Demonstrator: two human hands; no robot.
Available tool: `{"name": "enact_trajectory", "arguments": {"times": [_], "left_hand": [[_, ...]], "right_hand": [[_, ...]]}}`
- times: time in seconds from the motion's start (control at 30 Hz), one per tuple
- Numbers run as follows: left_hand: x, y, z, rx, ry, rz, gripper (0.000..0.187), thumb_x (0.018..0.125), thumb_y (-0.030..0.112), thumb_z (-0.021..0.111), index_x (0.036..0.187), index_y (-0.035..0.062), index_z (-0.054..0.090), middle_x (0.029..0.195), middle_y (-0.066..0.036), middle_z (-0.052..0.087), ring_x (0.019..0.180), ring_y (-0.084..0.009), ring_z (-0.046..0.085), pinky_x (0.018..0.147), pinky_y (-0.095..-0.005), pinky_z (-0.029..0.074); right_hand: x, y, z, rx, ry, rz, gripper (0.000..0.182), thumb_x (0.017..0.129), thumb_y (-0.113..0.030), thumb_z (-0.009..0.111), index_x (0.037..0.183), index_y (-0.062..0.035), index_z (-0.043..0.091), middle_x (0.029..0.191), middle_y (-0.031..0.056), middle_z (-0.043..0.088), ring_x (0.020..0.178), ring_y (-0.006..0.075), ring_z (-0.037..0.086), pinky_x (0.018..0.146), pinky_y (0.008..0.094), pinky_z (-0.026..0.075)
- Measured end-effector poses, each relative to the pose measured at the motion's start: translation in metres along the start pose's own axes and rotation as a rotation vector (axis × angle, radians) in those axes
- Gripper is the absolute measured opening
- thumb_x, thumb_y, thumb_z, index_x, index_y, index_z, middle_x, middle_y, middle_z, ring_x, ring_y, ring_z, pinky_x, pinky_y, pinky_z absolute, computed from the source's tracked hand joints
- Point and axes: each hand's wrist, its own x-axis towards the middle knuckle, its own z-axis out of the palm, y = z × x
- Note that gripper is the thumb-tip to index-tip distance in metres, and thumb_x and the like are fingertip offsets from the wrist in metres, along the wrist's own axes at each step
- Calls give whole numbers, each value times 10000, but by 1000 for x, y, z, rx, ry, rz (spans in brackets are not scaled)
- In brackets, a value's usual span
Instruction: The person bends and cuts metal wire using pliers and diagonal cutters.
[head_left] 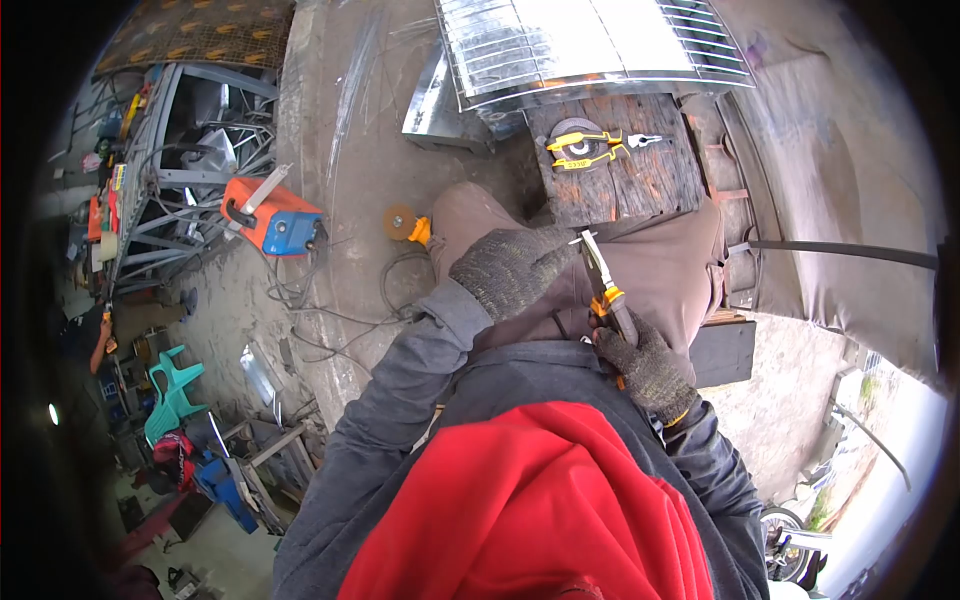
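My right hand (645, 368), in a dark knitted glove, is wrapped round the handles of a long-nosed tool (606, 292) with yellow and black grips. Its metal jaws point up and away from me. My left hand (512, 270), gloved too, has its fingers together at a small thin metal piece (577, 240) beside the jaws. Just beyond my hands stands a worn wooden block (625, 190). On it lie yellow-handled pliers (590, 148) over a grey disc.
A wire grille (600, 50) with a shiny sheet lies beyond the block. An angle grinder (405, 224) rests left of my leg. Farther left are an orange and blue machine (272, 218) with cables, metal frames and a green plastic chair (172, 392).
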Motion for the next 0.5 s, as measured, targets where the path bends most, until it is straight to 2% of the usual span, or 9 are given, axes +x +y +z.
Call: {"name": "enact_trajectory", "arguments": {"times": [0.03,0.07,0.1,0.13,0.17,0.2,0.27,0.33,0.5], "left_hand": [[15,-35,4,265,106,165,436,926,377,574,1145,4,629,1066,-167,685,982,-265,657,879,-355,497],[25,-57,5,530,212,330,470,922,424,555,1114,4,641,1056,-186,685,976,-292,662,872,-379,500],[29,-59,4,528,210,330,470,922,424,555,1114,4,641,1056,-186,685,976,-292,662,872,-379,500],[32,-60,2,699,133,278,400,952,312,491,1210,28,607,1162,-165,654,1055,-295,635,931,-378,484],[34,-62,2,869,53,223,384,982,200,427,1306,52,572,1268,-144,623,1134,-297,608,989,-376,468],[39,-73,3,869,51,224,384,982,200,427,1306,52,572,1268,-144,623,1134,-297,608,989,-376,468],[49,-97,6,752,132,171,368,970,209,424,1258,73,609,1214,-159,643,1080,-322,626,960,-404,475],[48,-87,9,795,129,155,366,969,219,424,1249,76,612,1206,-163,644,1071,-323,628,952,-411,476],[51,-84,16,855,175,92,360,966,239,426,1230,87,617,1172,-182,651,1038,-347,634,929,-437,480]], "right_hand": [[7,12,-1,2,1,3,306,955,-203,609,1202,-26,575,924,-1,610,761,79,543,652,233,458],[17,30,-3,-54,30,-133,303,955,-196,602,1202,-21,577,960,26,629,816,113,572,719,260,474],[26,44,-4,-110,60,-270,301,955,-188,594,1201,-15,580,995,52,649,870,147,601,785,287,491],[32,52,-4,-110,62,-267,301,955,-188,594,1201,-15,580,995,52,649,870,147,601,785,287,491],[38,57,-3,-142,65,-262,301,952,-182,590,1198,-9,581,1016,78,656,928,182,612,845,310,481],[41,59,-3,-175,68,-259,300,949,-177,586,1194,-3,582,1036,103,663,986,218,623,906,333,471],[43,57,0,-224,85,-247,300,942,-172,586,1191,-4,584,1043,113,665,992,228,628,911,341,469],[43,54,1,-277,105,-235,300,935,-166,587,1189,-5,586,1049,124,666,997,239,632,917,349,468],[54,70,2,-186,140,-270,296,915,-158,593,1174,-15,585,1036,134,669,1002,258,634,914,358,470]]}}
